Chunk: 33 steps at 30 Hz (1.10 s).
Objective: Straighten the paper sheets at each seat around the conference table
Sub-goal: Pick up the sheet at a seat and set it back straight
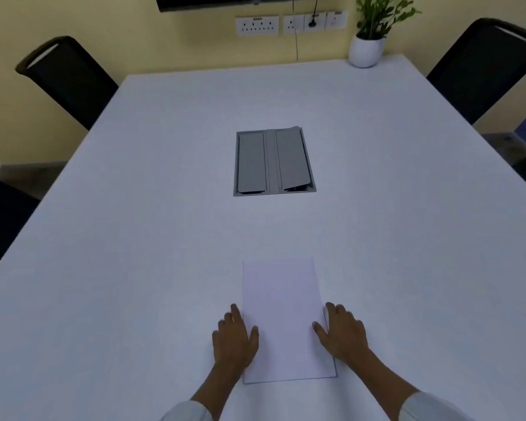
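Observation:
A stack of white paper sheets (284, 314) lies flat on the white conference table (134, 238), near its front edge, long side pointing away from me. My left hand (234, 338) rests flat against the stack's left edge, thumb lying on the paper. My right hand (342, 334) rests flat at the right edge, thumb on the paper and fingers spread. Neither hand grips the sheets. The stack's edges look nearly square to the table.
A grey cable box (274, 161) with two lids is set into the table's middle. A potted plant (368, 48) stands at the far right corner. Black chairs stand at the far left (67, 80), far right (486, 68) and near left (0, 220). Wall sockets (257, 25) are behind.

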Tool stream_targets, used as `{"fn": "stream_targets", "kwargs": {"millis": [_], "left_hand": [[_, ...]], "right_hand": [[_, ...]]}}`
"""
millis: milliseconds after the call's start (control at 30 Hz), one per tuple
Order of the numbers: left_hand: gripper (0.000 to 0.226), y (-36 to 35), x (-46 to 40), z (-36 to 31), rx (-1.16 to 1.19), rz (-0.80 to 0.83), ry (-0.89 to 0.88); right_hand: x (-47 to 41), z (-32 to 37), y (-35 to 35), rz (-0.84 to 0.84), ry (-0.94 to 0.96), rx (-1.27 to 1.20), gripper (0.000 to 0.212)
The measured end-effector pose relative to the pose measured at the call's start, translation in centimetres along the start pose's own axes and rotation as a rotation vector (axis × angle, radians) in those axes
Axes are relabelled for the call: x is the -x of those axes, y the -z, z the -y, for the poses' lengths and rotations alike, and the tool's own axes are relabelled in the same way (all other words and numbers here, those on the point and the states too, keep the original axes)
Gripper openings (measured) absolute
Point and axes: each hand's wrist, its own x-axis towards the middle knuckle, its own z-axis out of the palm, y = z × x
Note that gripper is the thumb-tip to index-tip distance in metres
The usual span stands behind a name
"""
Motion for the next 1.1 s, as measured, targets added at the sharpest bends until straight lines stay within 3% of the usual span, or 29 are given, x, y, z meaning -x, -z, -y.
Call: {"fn": "stream_targets", "kwargs": {"millis": [67, 267, 367, 533, 833, 1100], "left_hand": [[0.079, -0.3, 0.6, -0.2, 0.107, 0.052, 0.151], [0.065, -1.0, 1.8, -0.9, 0.293, 0.123, 0.262], [0.058, -1.2, 1.6, -0.4, 0.373, 0.113, 0.295], [0.017, -0.8, 1.5, 0.7, 0.560, -0.013, 0.330], [0.006, -0.3, 1.9, 1.1, 0.571, -0.079, 0.337], [0.015, -0.5, 2.2, 1.8, 0.568, -0.082, 0.285]], "right_hand": [[0.7, -0.1, -0.5, 0.038, -0.081, -0.161, 0.066], [1.3, 0.5, -1.3, 0.066, -0.214, -0.384, 0.073], [1.3, 0.8, -1.4, 0.054, -0.271, -0.501, 0.060], [1.6, 0.8, -1.5, 0.025, -0.325, -0.621, 0.032], [2.7, 1.1, -2.2, -0.080, -0.378, -0.625, 0.011], [4.0, 2.2, -2.7, -0.221, -0.461, -0.644, 0.007]]}}
